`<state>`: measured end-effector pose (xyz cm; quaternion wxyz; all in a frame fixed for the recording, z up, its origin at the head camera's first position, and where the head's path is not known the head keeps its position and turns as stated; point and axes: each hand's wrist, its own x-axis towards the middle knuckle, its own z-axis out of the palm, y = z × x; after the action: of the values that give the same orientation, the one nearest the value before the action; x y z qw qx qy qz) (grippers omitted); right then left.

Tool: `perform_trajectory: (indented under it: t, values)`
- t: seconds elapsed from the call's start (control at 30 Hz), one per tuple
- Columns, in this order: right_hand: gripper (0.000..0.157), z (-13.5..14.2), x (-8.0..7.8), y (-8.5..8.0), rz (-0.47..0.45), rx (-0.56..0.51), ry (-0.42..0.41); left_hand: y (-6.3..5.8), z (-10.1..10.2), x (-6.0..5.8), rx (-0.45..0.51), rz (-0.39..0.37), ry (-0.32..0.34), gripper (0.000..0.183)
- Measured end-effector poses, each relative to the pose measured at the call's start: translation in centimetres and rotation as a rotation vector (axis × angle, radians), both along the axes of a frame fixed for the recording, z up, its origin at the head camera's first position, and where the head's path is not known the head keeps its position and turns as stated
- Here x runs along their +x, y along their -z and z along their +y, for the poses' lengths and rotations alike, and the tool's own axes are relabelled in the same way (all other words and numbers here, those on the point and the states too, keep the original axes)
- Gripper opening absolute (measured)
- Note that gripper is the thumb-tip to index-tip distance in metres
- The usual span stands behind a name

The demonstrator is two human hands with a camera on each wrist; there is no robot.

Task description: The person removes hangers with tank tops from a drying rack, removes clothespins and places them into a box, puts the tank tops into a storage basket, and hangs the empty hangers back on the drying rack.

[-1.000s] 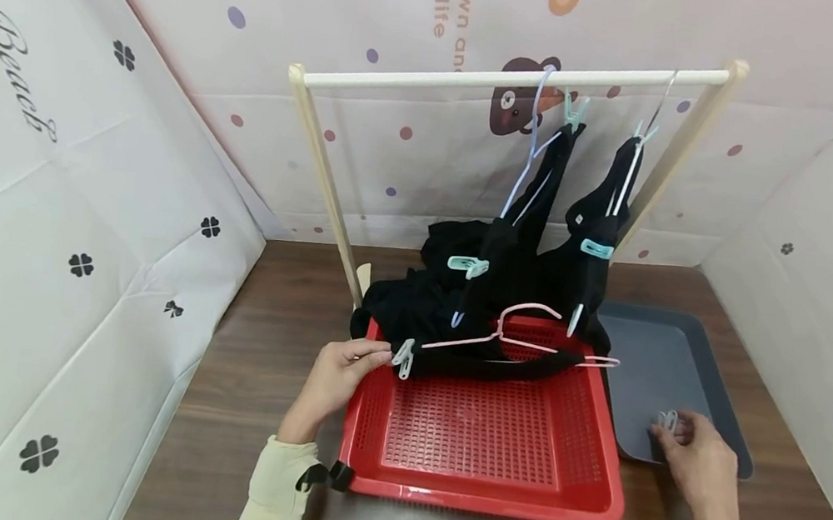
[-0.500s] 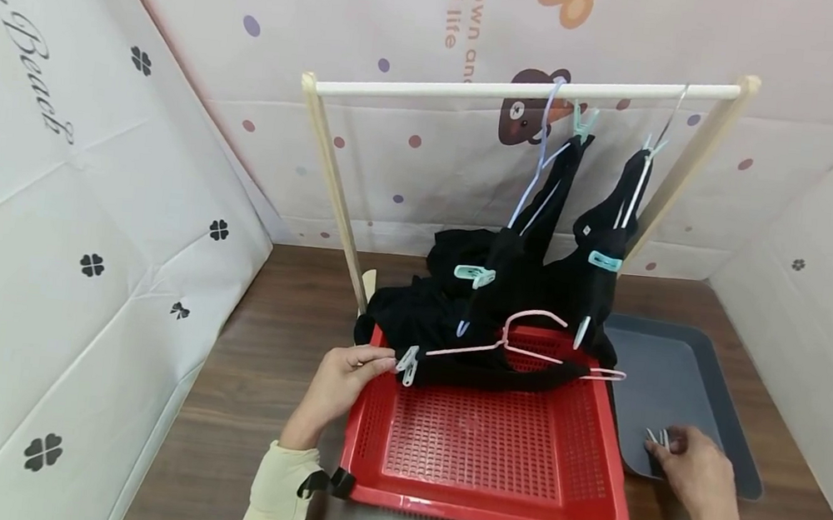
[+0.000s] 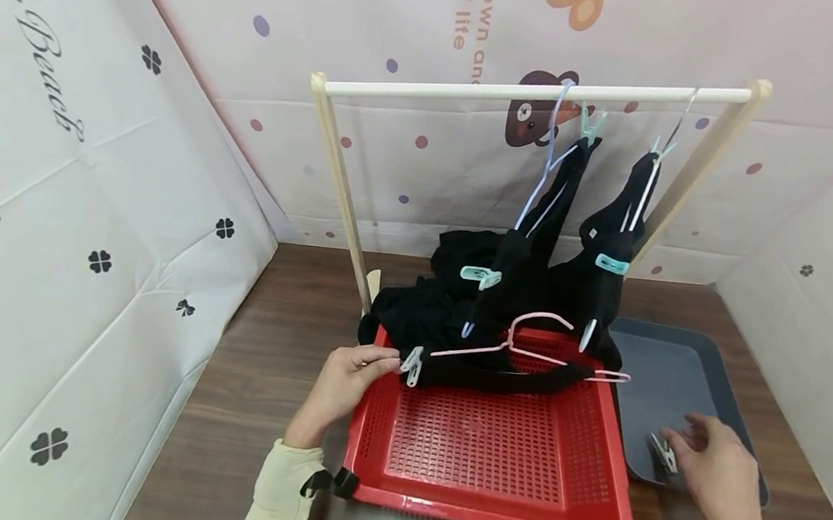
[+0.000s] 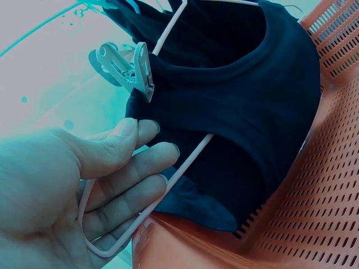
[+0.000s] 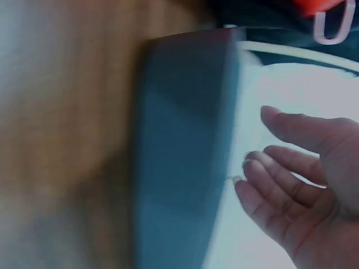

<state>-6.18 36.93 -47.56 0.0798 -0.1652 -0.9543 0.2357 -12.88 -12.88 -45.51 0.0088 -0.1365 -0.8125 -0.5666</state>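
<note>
My left hand (image 3: 348, 379) pinches the shoulder edge of a black tank top (image 4: 224, 89) between thumb and fingers. A pink hanger (image 3: 483, 349) runs through the top, and its looped end lies across that hand's fingers in the left wrist view. A pale clothespin (image 4: 134, 73) clips the shoulder just above the fingertips. On the right, my right hand (image 3: 723, 470) is over the grey tray (image 3: 655, 362), with thumb and fingers apart in the right wrist view. A clothespin (image 3: 663, 453) shows beside its thumb in the head view.
A red perforated basket (image 3: 485, 518) stands at the centre under the top. Behind it, a wooden rack (image 3: 470, 91) bears black garments (image 3: 529, 262) on hangers with turquoise clothespins (image 3: 612, 265). Patterned sheets (image 3: 93, 179) line the sides and back of the table.
My right hand has let go of the clothespin it held over the tray, and its fingers have spread. The left hand keeps its grip; the head view has shifted slightly.
</note>
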Motion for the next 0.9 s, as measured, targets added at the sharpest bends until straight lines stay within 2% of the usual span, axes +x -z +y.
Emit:
perform_trajectory:
  t: [0.1, 0.3, 0.43, 0.57, 0.7, 0.9]
  values:
    - [0.047, -0.8, 0.1, -1.7, 0.112, 0.012, -0.031, 0.0, 0.0, 0.0, 0.003, 0.002, 0.002, 0.011]
    - [0.044, -3.1, 0.6, -4.4, 0.272, 0.015, -0.079, -0.1, 0.1, -0.1, 0.001, 0.007, 0.020, 0.012]
    - [0.042, -5.4, 0.8, -6.0, 0.389, 0.037, -0.165, -0.2, 0.1, -0.1, -0.006, 0.009, 0.019, 0.012]
    - [0.047, -7.6, 0.9, -6.8, 0.469, 0.025, -0.262, -0.1, 0.1, 0.1, 0.007, -0.011, 0.019, 0.012]
    - [0.053, -9.0, 0.9, -7.4, 0.509, 0.013, -0.328, 0.0, 0.1, 0.1, 0.018, -0.014, 0.027, 0.013]
    - [0.053, -9.7, 1.0, -8.5, 0.525, 0.024, -0.346, 0.1, 0.0, 0.1, 0.000, 0.003, 0.005, 0.013]
